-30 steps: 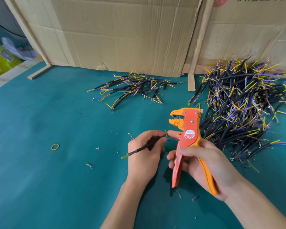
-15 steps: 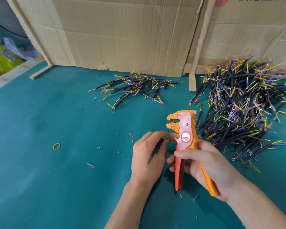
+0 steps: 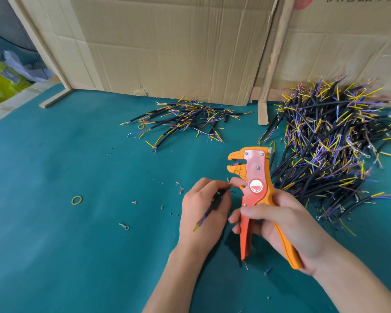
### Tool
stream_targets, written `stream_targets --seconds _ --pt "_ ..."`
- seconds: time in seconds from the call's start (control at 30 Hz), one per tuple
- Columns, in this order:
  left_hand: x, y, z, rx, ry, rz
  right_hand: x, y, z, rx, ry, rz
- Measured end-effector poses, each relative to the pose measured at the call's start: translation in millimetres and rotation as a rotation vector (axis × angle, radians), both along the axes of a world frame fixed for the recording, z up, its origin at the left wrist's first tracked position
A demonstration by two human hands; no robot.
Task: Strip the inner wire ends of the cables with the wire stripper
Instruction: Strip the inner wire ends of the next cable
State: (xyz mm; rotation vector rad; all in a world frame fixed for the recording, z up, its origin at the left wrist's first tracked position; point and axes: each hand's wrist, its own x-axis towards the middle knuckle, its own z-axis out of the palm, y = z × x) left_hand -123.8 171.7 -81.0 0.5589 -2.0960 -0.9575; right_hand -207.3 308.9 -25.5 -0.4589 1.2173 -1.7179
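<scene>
**Cable end sits just below the stripper's mouth**

Left hand [image 3: 204, 208] pinches one short cable [image 3: 209, 211], its long axis running from the near-left tip up toward the wire stripper [image 3: 255, 190]. Right hand [image 3: 280, 224] is wrapped round the handles – head mouth gaping, pointing left (above the cable's upper end). So the wires need lifting up into it.

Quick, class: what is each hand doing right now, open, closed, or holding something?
Left hand: fingers curled round a short black cable.
Right hand: grips the orange wire stripper by its handles; the jaws stand open, with no cable in them.
</scene>
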Motion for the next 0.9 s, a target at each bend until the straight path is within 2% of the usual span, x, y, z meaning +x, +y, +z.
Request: stream_targets --seconds 0.17,0.37,0.67,0.9 --pt "2 -2 7 0.316 0.054 -0.079 -2 2 8 -0.056 -0.049 0.05" --pt "7 -9 12 0.588 0.168 -0.152 0 2 7 -0.102 -0.102 0.075" --pt "6 -10 9 0.629 0.21 -0.178 -1 1 2 -0.089 -0.071 0.066" --pt "7 -14 8 0.673 0.285 -0.035 -2 -1 -3 0.009 -0.054 0.056"
